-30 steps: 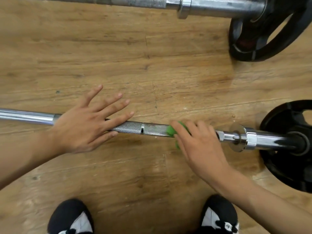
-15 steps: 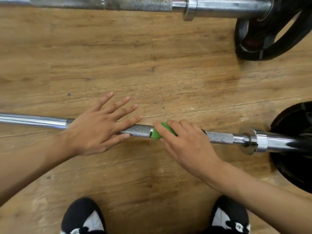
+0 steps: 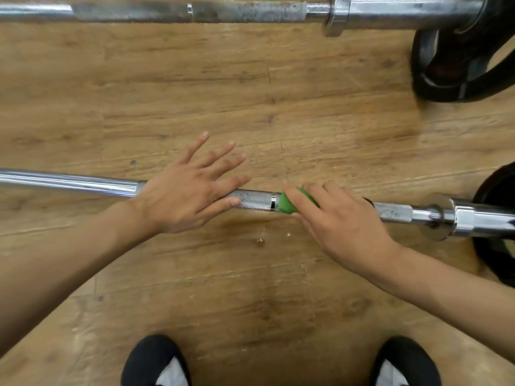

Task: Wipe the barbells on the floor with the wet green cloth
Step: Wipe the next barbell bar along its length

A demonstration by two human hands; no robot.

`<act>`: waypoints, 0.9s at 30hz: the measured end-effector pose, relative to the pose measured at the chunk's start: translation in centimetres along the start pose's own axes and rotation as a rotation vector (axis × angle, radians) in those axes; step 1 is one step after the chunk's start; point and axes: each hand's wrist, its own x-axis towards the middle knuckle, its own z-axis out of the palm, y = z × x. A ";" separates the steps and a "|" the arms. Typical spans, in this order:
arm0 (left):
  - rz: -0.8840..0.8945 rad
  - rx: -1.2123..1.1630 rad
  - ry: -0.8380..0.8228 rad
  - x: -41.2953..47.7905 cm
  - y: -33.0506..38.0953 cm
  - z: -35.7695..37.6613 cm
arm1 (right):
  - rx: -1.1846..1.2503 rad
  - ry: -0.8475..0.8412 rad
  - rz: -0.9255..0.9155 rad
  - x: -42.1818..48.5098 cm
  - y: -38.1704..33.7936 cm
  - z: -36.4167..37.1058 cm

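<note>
A chrome barbell [image 3: 69, 183] lies across the wooden floor in front of me, with a knurled middle section. My left hand [image 3: 186, 190] rests flat on the bar with its fingers spread and straight. My right hand [image 3: 337, 221] wraps the green cloth [image 3: 288, 203] around the bar just right of the knurl ring; only the cloth's left end shows past my fingers. A second, duller barbell [image 3: 237, 12] lies along the top edge of the view.
Black weight plates sit on the right ends of both bars, one at the top right [image 3: 462, 68] and one at the right edge [image 3: 498, 224]. My two black shoes [image 3: 152, 360] [image 3: 404, 363] stand at the bottom. A small scrap lies on the floor below the bar.
My right hand has slid the green cloth leftwards along the bar, from near the collar towards the knurl ring. My left hand stays flat on the bar.
</note>
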 end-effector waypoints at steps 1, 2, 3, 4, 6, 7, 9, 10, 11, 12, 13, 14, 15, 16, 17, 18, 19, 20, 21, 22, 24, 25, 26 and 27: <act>-0.012 0.004 0.009 0.3 -0.2 0.1 | -0.002 0.004 0.001 -1.1 1.7 -0.2; -0.025 0.010 0.016 0.6 -0.4 0.1 | -0.008 -0.008 0.017 -2.1 3.3 -0.6; -0.035 0.017 0.024 0.9 -0.6 0.2 | -0.026 -0.029 0.042 -2.8 4.7 -0.8; -0.038 0.022 0.031 1.2 -0.9 0.2 | -0.052 -0.041 0.071 -3.0 5.3 -0.9; -0.031 0.023 0.036 1.8 -1.4 0.1 | -0.113 -0.014 0.125 -1.9 4.9 -0.3; -0.027 0.021 0.039 2.1 -1.7 0.0 | -0.125 0.010 0.129 -0.6 4.0 0.2; -0.025 0.017 0.038 2.6 -2.2 0.1 | -0.128 0.049 0.089 2.8 1.5 1.5; -0.026 0.013 0.036 2.8 -2.4 0.1 | -0.134 0.066 0.067 4.5 0.1 2.1; -0.027 0.005 0.034 3.0 -2.5 0.1 | -0.134 0.086 0.051 5.8 -0.8 2.5; -0.029 -0.007 0.029 3.2 -2.7 0.1 | -0.122 0.103 0.036 6.6 -1.1 2.7; -0.031 -0.021 0.027 3.4 -2.9 0.0 | -0.097 0.109 0.018 6.7 -0.6 2.8; -0.031 -0.032 0.030 3.6 -3.0 0.0 | -0.066 0.103 -0.007 6.0 0.3 2.6; -0.034 -0.037 0.040 3.6 -3.2 0.0 | -0.040 0.094 -0.029 4.7 1.6 2.3; -0.041 -0.036 0.051 3.6 -3.3 0.0 | -0.035 0.078 -0.034 3.1 3.3 2.0; -0.047 -0.030 0.059 3.6 -3.4 0.2 | -0.055 0.058 -0.021 1.4 4.9 1.5; -0.051 -0.023 0.065 3.7 -3.3 0.3 | -0.083 0.042 0.003 0.0 6.2 1.0; -0.051 -0.016 0.069 3.8 -3.2 0.3 | -0.105 0.039 0.036 -0.7 6.8 0.7; -0.049 -0.009 0.070 3.9 -3.1 0.4 | -0.126 0.054 0.073 -0.8 6.6 0.8; -0.045 -0.002 0.070 4.0 -3.1 0.3 | -0.147 0.089 0.097 -0.2 5.7 1.2; -0.041 0.005 0.070 4.0 -3.1 0.2 | -0.157 0.130 0.097 0.8 4.4 1.8; -0.045 0.019 0.064 3.9 -3.2 0.0 | -0.150 0.192 0.056 4.0 1.3 2.8; -0.047 0.019 0.055 3.9 -3.2 0.0 | -0.140 0.205 0.042 5.3 0.1 3.1; -0.049 0.015 0.048 3.9 -3.3 -0.1 | -0.126 0.199 0.024 6.1 -0.6 3.2; -0.051 0.008 0.046 3.9 -3.3 0.0 | -0.114 0.177 -0.007 6.3 -0.7 3.1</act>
